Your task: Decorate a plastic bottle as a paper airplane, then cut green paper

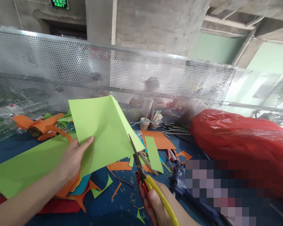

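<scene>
My left hand (73, 158) grips a folded sheet of light green paper (101, 131) by its lower left side, thumb on the front face. The sheet is held up above the table, its fold running down the right side. In my right hand (159, 201) is a pair of scissors (141, 171) with red and yellow handles, the fingers wrapped round them. The blades point up and to the left, parted, at the lower right edge of the green paper. Part of the lower blade is hidden by the paper.
A blue table (103, 207) carries orange paper (158, 139), a green strip (153, 153) and scraps. A blue glue gun (193, 201) lies right, by a red plastic bag (238, 147). Cups of pens (157, 121) and a perforated metal screen (132, 72) stand behind; plastic bottles (4, 125) lie left.
</scene>
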{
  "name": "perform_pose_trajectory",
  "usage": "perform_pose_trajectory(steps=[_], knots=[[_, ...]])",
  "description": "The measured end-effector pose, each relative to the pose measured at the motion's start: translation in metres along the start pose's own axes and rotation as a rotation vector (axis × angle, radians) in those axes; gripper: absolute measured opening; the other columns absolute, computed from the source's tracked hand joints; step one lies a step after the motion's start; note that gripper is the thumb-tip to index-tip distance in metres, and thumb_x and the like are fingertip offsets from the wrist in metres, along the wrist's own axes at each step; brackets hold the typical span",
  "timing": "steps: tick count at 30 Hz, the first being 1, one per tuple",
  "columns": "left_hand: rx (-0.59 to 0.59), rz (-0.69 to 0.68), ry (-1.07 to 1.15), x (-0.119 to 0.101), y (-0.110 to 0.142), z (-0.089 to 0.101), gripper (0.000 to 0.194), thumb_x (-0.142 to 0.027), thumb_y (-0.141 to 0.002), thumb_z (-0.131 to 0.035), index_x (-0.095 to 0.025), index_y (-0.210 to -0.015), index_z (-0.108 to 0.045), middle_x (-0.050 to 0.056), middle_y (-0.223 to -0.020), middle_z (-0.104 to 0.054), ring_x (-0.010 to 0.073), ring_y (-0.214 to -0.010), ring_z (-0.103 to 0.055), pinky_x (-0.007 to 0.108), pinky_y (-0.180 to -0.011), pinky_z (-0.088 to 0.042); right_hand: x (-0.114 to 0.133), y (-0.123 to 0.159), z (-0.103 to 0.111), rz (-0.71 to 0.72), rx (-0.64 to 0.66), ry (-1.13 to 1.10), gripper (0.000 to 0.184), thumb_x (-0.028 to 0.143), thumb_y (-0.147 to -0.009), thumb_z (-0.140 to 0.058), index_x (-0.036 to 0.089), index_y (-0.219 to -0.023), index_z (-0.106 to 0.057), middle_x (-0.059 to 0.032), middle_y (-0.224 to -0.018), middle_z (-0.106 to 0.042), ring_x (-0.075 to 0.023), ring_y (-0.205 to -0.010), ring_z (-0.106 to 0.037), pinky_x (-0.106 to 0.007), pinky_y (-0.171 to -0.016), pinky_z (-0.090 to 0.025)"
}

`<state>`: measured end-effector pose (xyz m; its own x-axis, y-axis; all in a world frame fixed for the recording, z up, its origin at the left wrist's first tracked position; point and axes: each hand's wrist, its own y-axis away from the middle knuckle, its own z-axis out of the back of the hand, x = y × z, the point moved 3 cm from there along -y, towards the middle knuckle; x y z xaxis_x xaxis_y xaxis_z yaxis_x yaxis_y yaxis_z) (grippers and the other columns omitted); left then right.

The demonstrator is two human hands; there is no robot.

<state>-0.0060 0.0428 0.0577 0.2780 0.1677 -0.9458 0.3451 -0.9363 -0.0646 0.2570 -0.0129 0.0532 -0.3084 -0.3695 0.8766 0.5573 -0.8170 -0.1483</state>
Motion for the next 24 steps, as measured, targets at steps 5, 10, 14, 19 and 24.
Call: perform_pose_trajectory(steps=[5,10,14,19,24], knots=[[0.004,0.011,-0.004,0.0,0.0,0.0,0.027,-0.035,-0.082,-0.075,-0.026,-0.108,-0.073,0.005,-0.124,-0.074,0.028,-0.123,-0.064,0.041,-0.109,-0.05,-0.001,0.002,0.0,-0.021,0.001,0.003,0.071,0.087,-0.086,-0.021,0.02,-0.082,-0.044,-0.0001,-0.073,-0.04,-0.0121,-0.064,-0.034,-0.025,-0.058,-0.042],[-0.024,0.016,-0.021,0.0,0.0,0.001,0.03,-0.033,-0.082,-0.076,-0.026,-0.111,-0.071,0.005,-0.123,-0.074,0.0279,-0.123,-0.064,0.041,-0.109,-0.05,-0.002,0.0,0.0,-0.028,0.003,-0.002,0.074,0.089,-0.084,-0.02,0.02,-0.083,-0.046,-0.0008,-0.075,-0.042,-0.0125,-0.065,-0.035,-0.026,-0.06,-0.044],[-0.036,0.026,-0.029,0.001,0.0,0.002,0.03,-0.033,-0.082,-0.076,-0.026,-0.111,-0.071,0.004,-0.123,-0.074,0.027,-0.123,-0.064,0.039,-0.107,-0.052,0.003,-0.002,0.0,-0.027,0.014,-0.014,0.078,0.089,-0.083,-0.019,0.018,-0.087,-0.05,-0.0027,-0.078,-0.046,-0.013,-0.067,-0.04,-0.026,-0.062,-0.046],[-0.003,0.031,-0.011,0.003,-0.003,0.004,0.033,-0.033,-0.083,-0.076,-0.025,-0.114,-0.07,0.006,-0.124,-0.073,0.0276,-0.12,-0.066,0.039,-0.105,-0.054,0.009,0.003,0.004,-0.068,0.07,-0.021,0.069,0.081,-0.091,-0.023,0.018,-0.089,-0.052,-0.0028,-0.075,-0.05,-0.0118,-0.061,-0.046,-0.024,-0.055,-0.045],[0.03,0.023,-0.005,0.005,-0.002,0.004,0.043,-0.04,-0.078,-0.081,-0.025,-0.116,-0.07,0.008,-0.123,-0.074,0.0301,-0.118,-0.068,0.042,-0.103,-0.056,0.012,0.01,0.012,-0.086,0.098,-0.002,0.064,0.073,-0.096,-0.026,0.018,-0.082,-0.057,-0.0057,-0.076,-0.059,-0.0144,-0.065,-0.053,-0.026,-0.063,-0.049]])
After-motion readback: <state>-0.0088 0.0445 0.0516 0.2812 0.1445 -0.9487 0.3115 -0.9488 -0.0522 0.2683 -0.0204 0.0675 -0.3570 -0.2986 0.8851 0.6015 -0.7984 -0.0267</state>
